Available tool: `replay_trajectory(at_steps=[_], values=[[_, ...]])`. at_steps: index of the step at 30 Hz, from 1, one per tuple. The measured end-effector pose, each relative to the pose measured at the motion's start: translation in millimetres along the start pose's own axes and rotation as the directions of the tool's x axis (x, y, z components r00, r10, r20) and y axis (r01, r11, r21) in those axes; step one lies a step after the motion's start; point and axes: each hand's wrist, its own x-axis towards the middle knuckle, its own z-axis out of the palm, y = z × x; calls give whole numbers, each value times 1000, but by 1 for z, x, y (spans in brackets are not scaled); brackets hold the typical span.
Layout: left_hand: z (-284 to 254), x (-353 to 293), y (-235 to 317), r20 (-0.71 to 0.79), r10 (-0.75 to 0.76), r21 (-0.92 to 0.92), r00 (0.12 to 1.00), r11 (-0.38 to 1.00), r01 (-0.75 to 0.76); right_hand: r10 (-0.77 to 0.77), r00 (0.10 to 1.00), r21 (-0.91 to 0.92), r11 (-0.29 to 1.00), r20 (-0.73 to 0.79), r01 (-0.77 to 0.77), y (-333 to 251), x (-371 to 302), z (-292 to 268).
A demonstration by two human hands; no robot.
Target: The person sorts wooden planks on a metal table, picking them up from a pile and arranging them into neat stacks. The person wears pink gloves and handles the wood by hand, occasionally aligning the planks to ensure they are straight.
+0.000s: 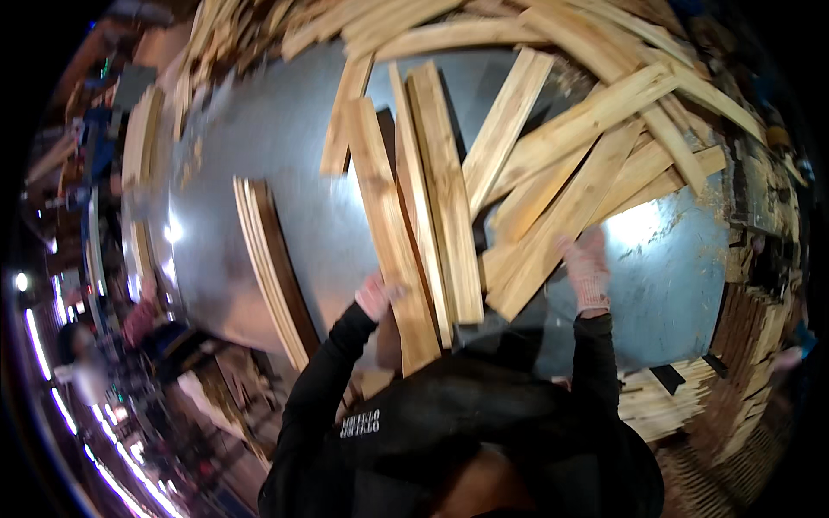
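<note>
My left hand (pixel 377 298), in a pale pinkish glove, is closed on the edge of a long wooden board (pixel 384 216) that stretches away from me over the metal table. Just right of it lie a narrow board on its edge (pixel 420 198) and another long board (pixel 446 190), close together. My right hand (pixel 589 269), gloved the same way, is at the right edge of a slanting board (pixel 566 220). Its fingers look stretched out, the tips touching or very near that board. Whether any finger is under the board is hidden.
A metal table (pixel 319 224) spreads beneath the boards. A small stack of boards (pixel 272 272) stands at its left. Crossed boards (pixel 596 112) pile up at the far right, with more wood along the far edge. At the far left another person's arm (pixel 141 315) shows.
</note>
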Motion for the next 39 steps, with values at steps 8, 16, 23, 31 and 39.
replay_trajectory(at_steps=[8,16,23,31,39], values=[[20,-23,-10,-232,0,-359,973,930,-86,-458,756,-451,612,467,649,-99,-131,129],[-19,-52,-41,-553,122,-255,824,917,-307,17,819,-661,600,573,450,-96,-159,214],[-42,-72,-22,-372,2,4,928,1000,-1,-175,393,-296,409,903,863,-118,-236,222],[-69,-70,-65,-392,-2,-304,920,944,-128,-92,939,-852,399,331,340,-94,-153,203],[-82,-88,-27,-478,-30,-341,878,927,-154,-158,754,-466,701,637,540,-61,-232,267]])
